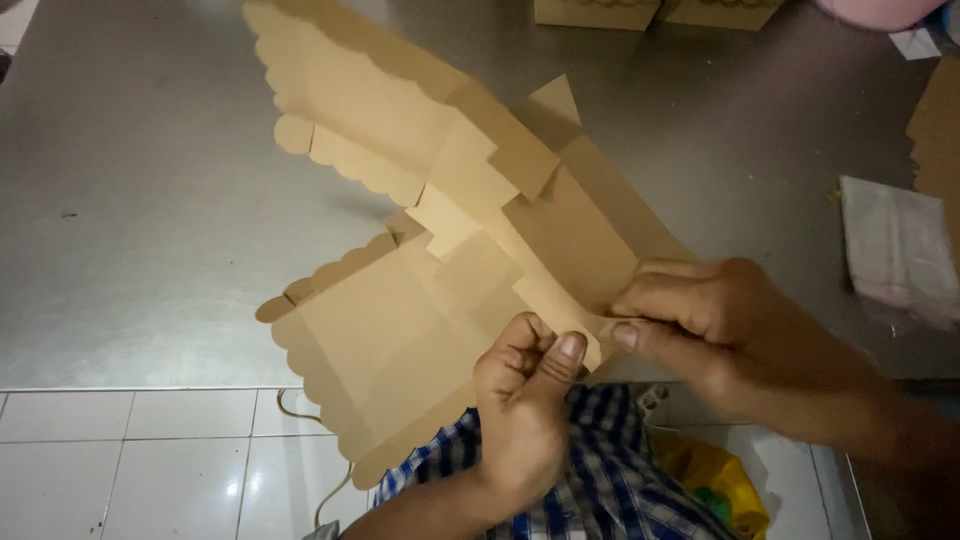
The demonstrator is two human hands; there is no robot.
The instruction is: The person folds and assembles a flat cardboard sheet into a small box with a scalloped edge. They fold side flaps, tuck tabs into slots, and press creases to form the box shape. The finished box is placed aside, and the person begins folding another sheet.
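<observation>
A flat brown cardboard box blank is pinched at 1 corner flap by the left hand and right hand; the fold is best pressed firmly along its crease.

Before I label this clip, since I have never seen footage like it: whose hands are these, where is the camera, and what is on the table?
The one picture comes from a camera worn on a person's head, looking down, so both hands are that person's own. No machine is involved. The left hand and right hand together pinch one corner of a flat brown cardboard sheet with scalloped edges and fold lines, like an unfolded box. It is held open above a grey metal table. At the far edge stand two brown cardboard boxes. On the right lies a clear plastic bag. Below the hands you see checked blue cloth, a yellow bag and a white tiled floor.
</observation>
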